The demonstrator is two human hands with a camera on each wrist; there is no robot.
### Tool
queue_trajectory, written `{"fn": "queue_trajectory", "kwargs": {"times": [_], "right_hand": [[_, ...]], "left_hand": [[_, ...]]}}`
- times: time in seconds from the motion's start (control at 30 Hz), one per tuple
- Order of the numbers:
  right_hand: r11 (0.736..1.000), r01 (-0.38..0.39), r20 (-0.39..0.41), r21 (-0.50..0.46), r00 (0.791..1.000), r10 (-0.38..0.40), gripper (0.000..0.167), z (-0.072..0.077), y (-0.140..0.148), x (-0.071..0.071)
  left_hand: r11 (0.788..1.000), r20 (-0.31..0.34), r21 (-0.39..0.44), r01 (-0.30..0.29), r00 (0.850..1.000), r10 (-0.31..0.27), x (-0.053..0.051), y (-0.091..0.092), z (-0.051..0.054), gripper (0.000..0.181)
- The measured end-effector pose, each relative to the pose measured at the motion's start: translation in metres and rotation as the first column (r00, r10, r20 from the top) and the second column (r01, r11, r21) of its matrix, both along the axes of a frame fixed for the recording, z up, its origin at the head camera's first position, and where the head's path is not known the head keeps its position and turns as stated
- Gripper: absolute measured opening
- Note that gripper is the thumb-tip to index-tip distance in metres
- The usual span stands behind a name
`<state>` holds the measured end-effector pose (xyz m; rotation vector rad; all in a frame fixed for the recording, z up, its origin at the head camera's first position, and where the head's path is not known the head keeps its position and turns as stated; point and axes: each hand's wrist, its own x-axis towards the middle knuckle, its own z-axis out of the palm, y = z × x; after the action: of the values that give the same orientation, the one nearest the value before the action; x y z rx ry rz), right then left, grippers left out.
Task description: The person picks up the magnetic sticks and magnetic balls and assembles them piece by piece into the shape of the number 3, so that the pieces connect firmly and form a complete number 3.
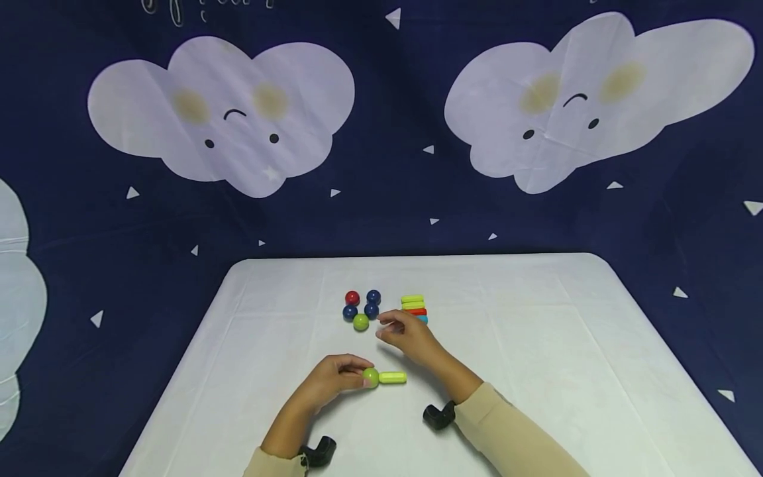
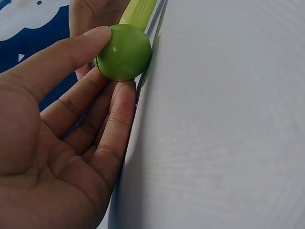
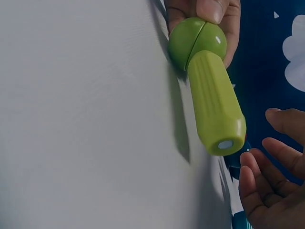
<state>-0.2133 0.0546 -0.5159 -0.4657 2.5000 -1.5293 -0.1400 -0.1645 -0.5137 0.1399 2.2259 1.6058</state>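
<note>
Room to pass at 3 o'clock from the right grip [image 1: 410, 336], over the worktop [image 1: 566, 358].
Head view: balls [image 1: 360, 322] block 10 o'clock, sticks [image 1: 412, 300] 12; the near stick [image 1: 393, 377], held ball [image 1: 371, 377] and left grip [image 1: 338, 375] bar 7 to 8.

Pale script lettering [image 1: 175, 11] on the dark blue backdrop [image 1: 396, 119], just above the left-hand cloud [image 1: 238, 129] with a face, is cut off by the head view's top edge, so no word can be read.

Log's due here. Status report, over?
Left hand pinching green ball. Right hand empty, near other balls. Yellow-green rod against held ball. Nothing touching rod's far end.
</note>
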Motion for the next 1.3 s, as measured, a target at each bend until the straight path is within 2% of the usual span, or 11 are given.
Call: {"fn": "queue_trajectory", "kwargs": {"times": [0.47,0.7,1.3], "right_hand": [[0.997,-0.036,-0.019,0.062,0.999,0.038,0.04,-0.002,-0.02,-0.016],[0.997,-0.031,-0.026,0.072,0.999,0.033,0.039,-0.002,-0.026,-0.021],[0.984,0.011,-0.083,0.178,0.997,0.004,0.032,-0.007,-0.042,-0.033]], "left_hand": [[0.999,0.004,0.039,0.012,1.0,-0.012,0.0,-0.002,0.002,0.038],[0.999,0.001,0.035,0.015,1.0,-0.015,-0.002,-0.002,-0.001,0.038],[0.999,0.002,0.046,0.016,1.0,-0.016,-0.002,-0.002,-0.001,0.037]]}}
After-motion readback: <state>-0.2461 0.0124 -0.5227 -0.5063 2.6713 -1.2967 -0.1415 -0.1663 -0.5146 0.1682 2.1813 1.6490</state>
